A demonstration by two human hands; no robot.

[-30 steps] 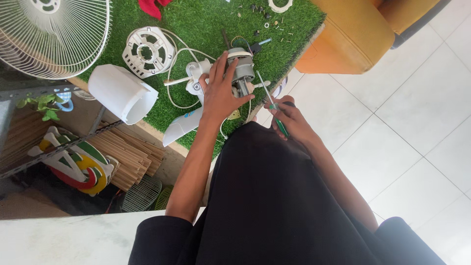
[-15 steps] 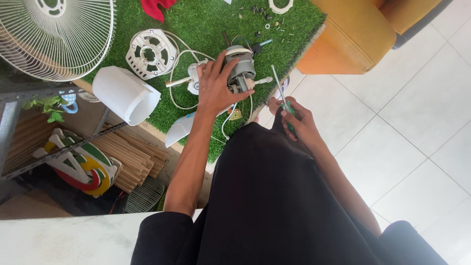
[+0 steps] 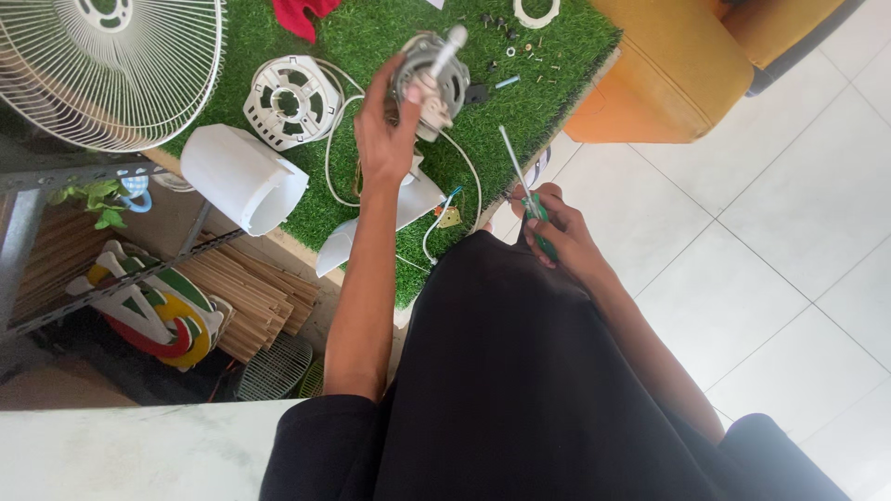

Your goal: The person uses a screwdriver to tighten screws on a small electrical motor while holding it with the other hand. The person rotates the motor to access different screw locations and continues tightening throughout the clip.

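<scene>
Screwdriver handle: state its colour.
Green, seen in the head view: screwdriver in the right hand.

I hold the fan motor [image 3: 434, 79] up above the green turf mat [image 3: 371, 46], its grey metal body round and ribbed, its pale shaft tilted up and away from me. White wires trail from it down onto the mat. The screwdriver [image 3: 525, 195] sits just off the mat's near edge, green handle low, thin shaft slanting up towards the mat.
</scene>
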